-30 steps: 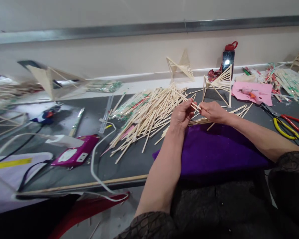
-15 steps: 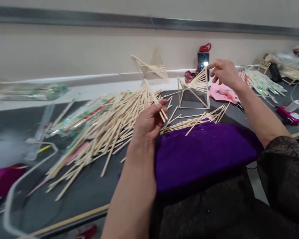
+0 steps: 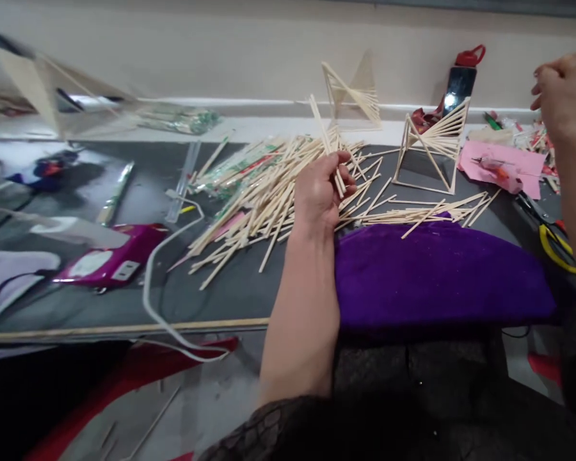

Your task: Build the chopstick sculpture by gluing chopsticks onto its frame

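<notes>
Wooden sticks (image 3: 318, 118) stand up from my left hand (image 3: 317, 189), two or so pinched between thumb and fingers. That hand is over the right side of a loose pile of wooden sticks (image 3: 264, 198). My right hand (image 3: 564, 89) is raised at the far right, apart from everything, its fingers loosely curled and slightly apart with nothing visible in them. To its left stands a twisted stick frame (image 3: 429, 144) with a fan of sticks across its top. Another such stick model (image 3: 350, 93) is farther back by the wall.
A purple cushion (image 3: 436, 275) lies at the table's front edge, with more sticks behind it. Scissors (image 3: 554, 246) and pink paper (image 3: 523, 160) are at right. A red-lidded bottle (image 3: 468, 57) has a phone before it. A magenta packet (image 3: 125, 253) and white cable (image 3: 148, 282) lie left.
The view has swung left. My right hand has moved away from the top of the stick frame, out to the right. The left hand still holds its sticks.
</notes>
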`<state>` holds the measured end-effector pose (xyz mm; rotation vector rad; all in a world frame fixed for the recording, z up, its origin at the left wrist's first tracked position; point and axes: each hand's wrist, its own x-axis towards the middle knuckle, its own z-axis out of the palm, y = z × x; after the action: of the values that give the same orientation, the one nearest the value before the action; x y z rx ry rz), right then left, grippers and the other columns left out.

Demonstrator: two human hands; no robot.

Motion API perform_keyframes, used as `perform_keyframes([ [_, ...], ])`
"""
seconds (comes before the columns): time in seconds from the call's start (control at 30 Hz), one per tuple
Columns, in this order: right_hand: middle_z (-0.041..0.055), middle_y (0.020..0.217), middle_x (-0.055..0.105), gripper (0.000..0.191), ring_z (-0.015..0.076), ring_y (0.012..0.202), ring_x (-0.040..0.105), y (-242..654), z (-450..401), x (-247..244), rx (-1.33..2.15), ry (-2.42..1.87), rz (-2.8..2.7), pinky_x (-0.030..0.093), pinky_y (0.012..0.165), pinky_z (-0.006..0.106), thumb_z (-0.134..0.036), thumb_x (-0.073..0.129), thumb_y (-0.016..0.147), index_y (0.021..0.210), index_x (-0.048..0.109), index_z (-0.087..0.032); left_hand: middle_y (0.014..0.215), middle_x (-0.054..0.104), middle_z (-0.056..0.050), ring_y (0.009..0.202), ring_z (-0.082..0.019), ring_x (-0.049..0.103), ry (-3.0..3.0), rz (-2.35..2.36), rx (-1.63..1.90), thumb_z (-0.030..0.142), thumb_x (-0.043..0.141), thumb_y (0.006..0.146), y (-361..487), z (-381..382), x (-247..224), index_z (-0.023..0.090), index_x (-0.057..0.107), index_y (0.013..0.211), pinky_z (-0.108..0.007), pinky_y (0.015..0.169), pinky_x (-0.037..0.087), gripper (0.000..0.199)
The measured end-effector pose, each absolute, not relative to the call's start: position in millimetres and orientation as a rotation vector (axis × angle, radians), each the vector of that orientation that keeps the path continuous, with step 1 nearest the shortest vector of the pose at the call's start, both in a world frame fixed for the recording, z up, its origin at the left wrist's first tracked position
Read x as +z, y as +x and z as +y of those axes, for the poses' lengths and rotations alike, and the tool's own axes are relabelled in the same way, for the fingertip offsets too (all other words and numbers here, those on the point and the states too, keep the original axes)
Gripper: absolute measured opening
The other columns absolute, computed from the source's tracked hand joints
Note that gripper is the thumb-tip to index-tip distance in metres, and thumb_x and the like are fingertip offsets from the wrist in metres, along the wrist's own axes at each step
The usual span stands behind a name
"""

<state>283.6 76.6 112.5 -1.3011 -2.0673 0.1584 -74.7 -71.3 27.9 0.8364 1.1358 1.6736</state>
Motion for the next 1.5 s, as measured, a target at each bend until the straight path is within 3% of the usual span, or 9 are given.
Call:
perform_keyframes([
  [0.07,0.0143,0.085,0.073,0.041,0.0163,0.067,0.067,246.1,36.2,109.5,-0.018,-1.193,-1.818,0.044,0.057,0.031,-0.038,0.042,0.093,0.093,0.074,-0.012,0.059,0.059,0.001,0.053,-0.009,0.058,0.827,1.12,1.663,0.027,0.064,0.081,-71.8,-73.1,30.3,0.017,0.064,0.078,-0.018,0.049,0.049,0.011],
  [0.13,0.0108,0.075,0.071,0.029,0.0115,0.057,0.062,198.1,-7.4,95.3,0.133,-1.109,-2.046,0.043,0.055,0.026,-0.026,0.049,0.091,0.093,0.074,-0.01,0.062,0.061,0.0,0.053,-0.009,0.059,0.812,1.096,1.633,0.021,0.063,0.081,-67.8,-74.6,33.2,0.015,0.063,0.077,-0.018,0.049,0.049,0.007],
  [0.2,0.0073,0.083,0.072,0.02,0.0135,0.07,0.064,149.9,-43.2,74.0,0.122,-0.913,-2.453,0.044,0.06,0.025,-0.019,0.055,0.088,0.092,0.074,-0.013,0.06,0.058,0.002,0.045,-0.005,0.052,0.78,1.092,1.621,0.013,0.059,0.081,-65.8,-75.1,35.5,0.014,0.062,0.076,-0.015,0.042,0.042,0.006],
  [0.37,0.0086,0.11,0.066,0.029,0.0169,0.076,0.062,71.8,-74.2,31.5,-0.198,-0.65,-3.082,0.029,0.053,0.027,-0.021,0.042,0.097,0.111,0.067,-0.021,0.053,0.043,0.008,0.033,0.0,0.026,0.666,1.121,1.713,0.008,0.052,0.08,-70.5,-76.0,38.7,0.016,0.059,0.074,-0.013,0.03,0.015,0.012],
  [0.67,0.0111,0.109,0.062,0.024,0.0154,0.069,0.057,56.6,-54.0,23.1,-0.378,-0.621,-3.128,0.026,0.05,0.028,-0.014,0.04,0.094,0.106,0.061,-0.015,0.048,0.035,0.01,0.032,-0.001,0.02,0.699,1.056,1.722,0.017,0.054,0.086,-66.0,-77.8,42.3,0.015,0.059,0.079,-0.015,0.03,0.011,0.009],
  [0.93,0.0047,0.096,0.06,0.013,0.0153,0.085,0.061,80.0,-30.2,51.8,0.275,-0.615,-2.105,0.051,0.074,0.03,-0.024,0.049,0.093,0.102,0.058,-0.019,0.044,0.027,0.01,0.032,-0.002,0.018,0.69,0.982,1.775,0.038,0.058,0.088,-67.4,-80.0,47.7,0.018,0.056,0.073,-0.016,0.03,0.013,0.025],
  [1.2,-0.0004,0.09,0.063,0.021,0.0113,0.084,0.068,89.2,-38.4,40.0,0.981,-0.719,-1.404,0.055,0.065,0.02,-0.038,0.063,0.085,0.097,0.058,-0.022,0.051,0.051,0.005,0.034,0.0,0.025,0.876,1.033,1.372,0.035,0.067,0.08,-44.2,-84.8,40.1,0.013,0.064,0.075,-0.014,0.03,0.014,0.023],
  [1.37,-0.0042,0.072,0.063,0.022,0.0112,0.072,0.069,92.4,-59.0,28.7,1.315,-0.791,-1.257,0.052,0.053,0.017,-0.028,0.076,0.072,0.082,0.058,-0.019,0.061,0.06,0.003,0.037,0.0,0.032,0.774,0.964,1.502,0.029,0.074,0.073,-38.6,-79.0,32.3,0.014,0.063,0.081,-0.013,0.032,0.017,0.02],
  [1.5,-0.0023,0.068,0.065,0.015,0.0102,0.057,0.067,96.8,-60.6,25.2,1.565,-0.914,-1.227,0.046,0.041,0.015,-0.028,0.069,0.08,0.082,0.06,-0.017,0.054,0.057,0.004,0.038,-0.001,0.037,0.789,1.049,1.575,0.027,0.073,0.073,-41.4,-74.2,27.6,0.013,0.061,0.071,-0.013,0.032,0.017,0.018],
])
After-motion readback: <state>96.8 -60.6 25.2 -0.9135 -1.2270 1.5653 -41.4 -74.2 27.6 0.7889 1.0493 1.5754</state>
